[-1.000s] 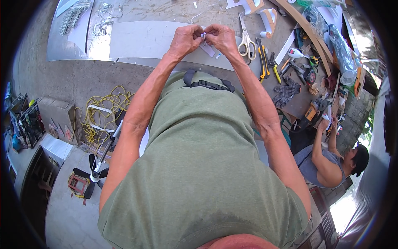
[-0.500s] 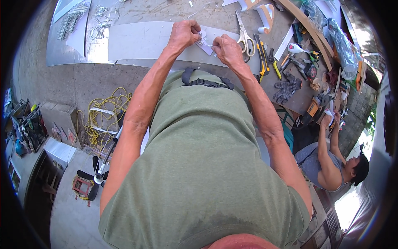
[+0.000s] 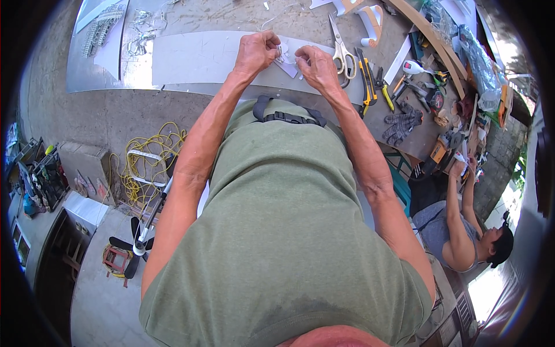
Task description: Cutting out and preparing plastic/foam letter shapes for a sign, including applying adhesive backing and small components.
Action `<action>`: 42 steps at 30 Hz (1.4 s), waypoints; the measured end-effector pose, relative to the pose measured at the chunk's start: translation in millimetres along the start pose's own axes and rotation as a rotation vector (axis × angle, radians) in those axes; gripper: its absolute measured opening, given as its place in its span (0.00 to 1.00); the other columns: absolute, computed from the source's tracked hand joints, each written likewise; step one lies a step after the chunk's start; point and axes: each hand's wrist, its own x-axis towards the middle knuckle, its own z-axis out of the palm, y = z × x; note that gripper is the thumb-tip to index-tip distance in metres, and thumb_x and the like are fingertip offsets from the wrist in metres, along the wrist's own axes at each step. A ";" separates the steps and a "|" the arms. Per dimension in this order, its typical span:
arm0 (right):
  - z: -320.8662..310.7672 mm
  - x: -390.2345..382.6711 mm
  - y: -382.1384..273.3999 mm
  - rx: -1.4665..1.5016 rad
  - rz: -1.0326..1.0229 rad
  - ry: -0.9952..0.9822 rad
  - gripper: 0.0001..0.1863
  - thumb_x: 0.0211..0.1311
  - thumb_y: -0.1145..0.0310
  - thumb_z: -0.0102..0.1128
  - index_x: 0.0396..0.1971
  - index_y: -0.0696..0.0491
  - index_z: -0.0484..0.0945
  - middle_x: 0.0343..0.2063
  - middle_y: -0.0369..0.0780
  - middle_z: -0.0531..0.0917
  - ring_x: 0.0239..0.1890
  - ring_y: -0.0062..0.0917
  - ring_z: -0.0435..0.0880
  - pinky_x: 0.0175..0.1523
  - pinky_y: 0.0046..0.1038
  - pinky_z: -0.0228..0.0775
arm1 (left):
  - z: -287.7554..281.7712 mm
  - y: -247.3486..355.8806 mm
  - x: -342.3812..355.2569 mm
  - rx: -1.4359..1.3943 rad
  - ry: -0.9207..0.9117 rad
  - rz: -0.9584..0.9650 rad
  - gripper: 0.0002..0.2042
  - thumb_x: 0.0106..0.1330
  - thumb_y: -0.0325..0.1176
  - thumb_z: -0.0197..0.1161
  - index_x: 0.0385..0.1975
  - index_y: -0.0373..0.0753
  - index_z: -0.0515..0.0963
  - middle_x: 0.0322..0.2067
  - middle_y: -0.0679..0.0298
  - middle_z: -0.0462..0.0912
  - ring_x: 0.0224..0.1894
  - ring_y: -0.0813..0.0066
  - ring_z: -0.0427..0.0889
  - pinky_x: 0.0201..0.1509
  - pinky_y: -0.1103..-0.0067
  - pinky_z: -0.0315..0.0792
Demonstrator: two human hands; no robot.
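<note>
Thumb and fingers of the left hand (image 3: 256,56) pinch a small white piece (image 3: 282,52) above the long pale sheet (image 3: 193,58) on the desk (image 3: 211,17). Near it, the right hand (image 3: 319,68) has its fingers curled; whether that grip holds anything is too small to tell. Scissors (image 3: 340,46) lie just right of it, beside a yellow-and-black cutter (image 3: 366,81).

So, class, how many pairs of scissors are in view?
1: the scissors lie on the worktable, just right of the person's right hand. Others may be hidden.
</note>
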 end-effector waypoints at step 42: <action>8.1 24.0 -1.5 0.198 -0.111 -0.070 0.10 0.59 0.70 0.67 0.40 0.56 0.82 0.30 0.42 0.87 0.33 0.34 0.87 0.40 0.34 0.80 | -7.4 9.7 -26.8 0.012 0.057 0.223 0.15 0.56 0.30 0.76 0.42 0.38 0.85 0.36 0.60 0.86 0.33 0.74 0.84 0.39 0.78 0.80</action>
